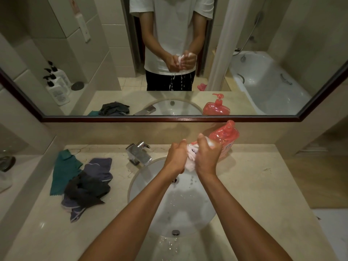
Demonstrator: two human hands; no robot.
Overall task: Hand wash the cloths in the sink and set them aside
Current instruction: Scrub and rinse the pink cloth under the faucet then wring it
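A small white cloth (190, 161) is bunched between both fists above the far side of the white sink (139, 183). My left hand (177, 157) grips its left part and my right hand (207, 157) grips its right part, fingers curled tight round it. Most of the cloth is hidden inside the hands. Water drips from it in the mirror's reflection, and drops lie in the basin. On the counter to the left sits a heap of cloths: a teal one (63, 172), a blue-grey one (99, 167) and a dark grey one (87, 191).
A chrome tap (139, 152) stands at the sink's back left. A pink pump soap bottle (225, 136) stands behind my right hand. The beige stone counter (263, 185) runs on both sides. A wide mirror (169, 117) fills the wall above.
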